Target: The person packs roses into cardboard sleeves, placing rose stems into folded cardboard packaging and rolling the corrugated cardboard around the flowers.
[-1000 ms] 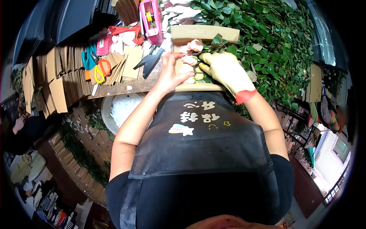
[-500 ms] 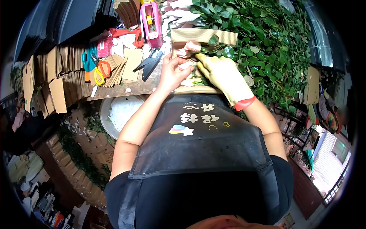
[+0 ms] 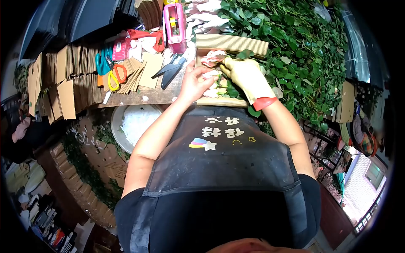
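Several pale pink roses (image 3: 213,58) lie on a sheet of corrugated cardboard (image 3: 232,43) on the wooden table, their leafy stems pointing right. My bare left hand (image 3: 196,83) is at the left of the flowers, its fingers bent round a whitish bloom (image 3: 210,75). On my right hand (image 3: 247,76) is a pale yellow glove with a red cuff. Its fingers are closed at the stems just behind the upper pink bloom. What exactly sits between the gloved fingertips is partly hidden.
Left of the cardboard lie black shears (image 3: 169,72), orange-yellow scissors (image 3: 114,80), cardboard pieces (image 3: 149,69) and a pink tape dispenser (image 3: 174,29). A leafy heap (image 3: 295,59) fills the right. White gloves (image 3: 209,19) lie behind. Below the table edge is a basin (image 3: 120,133).
The view has shifted slightly, moving the table items right. My hands stay at the flowers, with the gloved fingers now close behind the upper bloom.
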`<state>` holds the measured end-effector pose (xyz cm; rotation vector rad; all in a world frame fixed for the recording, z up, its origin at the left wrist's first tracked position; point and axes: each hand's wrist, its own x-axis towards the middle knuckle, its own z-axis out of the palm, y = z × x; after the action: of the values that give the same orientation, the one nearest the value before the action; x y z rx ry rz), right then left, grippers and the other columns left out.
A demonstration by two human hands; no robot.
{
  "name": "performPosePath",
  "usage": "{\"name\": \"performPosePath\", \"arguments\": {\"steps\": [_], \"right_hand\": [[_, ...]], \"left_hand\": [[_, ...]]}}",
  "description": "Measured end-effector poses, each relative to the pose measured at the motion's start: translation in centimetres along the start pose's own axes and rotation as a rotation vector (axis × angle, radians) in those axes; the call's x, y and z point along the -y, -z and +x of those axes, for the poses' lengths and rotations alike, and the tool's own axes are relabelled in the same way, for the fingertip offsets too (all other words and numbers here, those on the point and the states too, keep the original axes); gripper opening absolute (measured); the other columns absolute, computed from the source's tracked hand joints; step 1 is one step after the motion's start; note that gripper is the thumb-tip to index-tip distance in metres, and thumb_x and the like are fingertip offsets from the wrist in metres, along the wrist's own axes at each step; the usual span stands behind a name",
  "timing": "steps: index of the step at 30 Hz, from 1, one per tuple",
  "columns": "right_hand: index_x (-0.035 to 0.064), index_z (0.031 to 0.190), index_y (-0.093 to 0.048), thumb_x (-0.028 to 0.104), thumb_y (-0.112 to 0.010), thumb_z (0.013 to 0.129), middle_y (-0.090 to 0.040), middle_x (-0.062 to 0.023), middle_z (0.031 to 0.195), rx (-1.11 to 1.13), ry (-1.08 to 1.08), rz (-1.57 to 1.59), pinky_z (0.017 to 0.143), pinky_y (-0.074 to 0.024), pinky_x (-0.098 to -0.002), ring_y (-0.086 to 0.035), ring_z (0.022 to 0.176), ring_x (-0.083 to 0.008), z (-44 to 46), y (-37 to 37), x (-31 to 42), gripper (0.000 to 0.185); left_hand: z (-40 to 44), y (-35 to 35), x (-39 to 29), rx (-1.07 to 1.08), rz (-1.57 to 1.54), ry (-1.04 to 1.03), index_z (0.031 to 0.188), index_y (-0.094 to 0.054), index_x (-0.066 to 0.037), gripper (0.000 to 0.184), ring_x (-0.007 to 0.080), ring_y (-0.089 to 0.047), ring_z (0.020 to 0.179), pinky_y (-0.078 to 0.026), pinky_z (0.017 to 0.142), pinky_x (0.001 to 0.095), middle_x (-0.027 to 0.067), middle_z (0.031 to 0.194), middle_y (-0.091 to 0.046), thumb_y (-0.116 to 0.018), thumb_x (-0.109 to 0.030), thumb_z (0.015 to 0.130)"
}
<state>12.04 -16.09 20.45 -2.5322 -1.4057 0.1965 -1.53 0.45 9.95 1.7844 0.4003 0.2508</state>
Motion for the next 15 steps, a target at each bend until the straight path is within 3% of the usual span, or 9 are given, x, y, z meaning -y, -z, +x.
{"name": "performPosePath", "arguments": {"steps": [3, 6, 9, 10, 12, 15], "right_hand": [[0.0103, 0.093, -0.071, 0.027, -0.066, 0.096, -0.073, -0.0137, 0.079, 0.038, 0.037, -0.022, 0.071, -0.0563, -0.0467, -0.073, 0.075, -0.0346, 0.6, 1.4, -0.6, 0.018], [0.0157, 0.104, -0.076, 0.027, -0.069, 0.095, -0.073, -0.0120, 0.081, 0.126, 0.091, -0.068, 0.070, -0.0571, -0.0461, -0.072, 0.075, -0.0342, 0.8, 1.1, -1.6, 0.015], [0.0128, 0.089, -0.069, 0.023, -0.070, 0.091, -0.070, -0.0127, 0.071, 0.017, 0.163, -0.125, 0.063, -0.0565, -0.0467, -0.071, 0.068, -0.0351, 0.9, 0.0, -1.2, 0.010], [0.0111, 0.085, -0.067, 0.021, -0.066, 0.090, -0.069, -0.0122, 0.068, 0.032, 0.165, -0.174, 0.059, -0.0564, -0.0468, -0.072, 0.066, -0.0339, 0.8, -0.3, -0.8, 0.011], [0.0127, 0.092, -0.072, 0.025, -0.060, 0.093, -0.075, -0.0123, 0.080, 0.175, 0.095, -0.177, 0.071, -0.0595, -0.0458, -0.076, 0.077, -0.0321, 0.5, -0.3, -0.1, 0.017], [0.0092, 0.092, -0.072, 0.025, -0.062, 0.094, -0.074, -0.0155, 0.084, 0.177, 0.039, -0.058, 0.074, -0.0588, -0.0478, -0.075, 0.077, -0.0339, -0.3, 1.5, 0.4, 0.019]], "left_hand": [[-0.2, -0.1, -0.2, 0.006, 0.004, 0.008, 0.119, -0.073, -0.004, 0.050, 0.0451, -0.042, 0.145, -0.036, 0.120, 0.0490, 0.0321, 0.150, -0.045, -0.091, -0.027, 0.078], [0.2, 0.5, -0.2, 0.073, -0.038, 0.042, 0.136, -0.061, -0.005, 0.069, 0.0438, -0.046, 0.139, -0.038, 0.118, 0.0484, 0.0262, 0.144, -0.049, -0.090, -0.023, 0.077], [0.0, 0.2, -1.9, -0.001, 0.005, -0.062, 0.147, -0.053, -0.006, 0.077, 0.0317, -0.050, 0.135, -0.037, 0.119, 0.0433, 0.0197, 0.144, -0.048, -0.088, -0.023, 0.081], [0.4, 0.4, -1.4, 0.058, 0.067, -0.084, 0.145, -0.054, -0.010, 0.078, 0.0407, -0.046, 0.134, -0.038, 0.116, 0.0505, 0.0228, 0.139, -0.051, -0.089, -0.028, 0.078], [1.2, 0.1, -1.0, 0.052, 0.078, 0.006, 0.142, -0.058, -0.011, 0.074, 0.0399, -0.046, 0.132, -0.038, 0.115, 0.0513, 0.0233, 0.138, -0.051, -0.088, -0.035, 0.078], [2.6, -0.1, -2.0, 0.037, 0.124, 0.158, 0.123, -0.073, -0.009, 0.057, 0.0379, -0.049, 0.131, -0.040, 0.113, 0.0476, 0.0237, 0.136, -0.051, -0.090, -0.040, 0.078]]}}
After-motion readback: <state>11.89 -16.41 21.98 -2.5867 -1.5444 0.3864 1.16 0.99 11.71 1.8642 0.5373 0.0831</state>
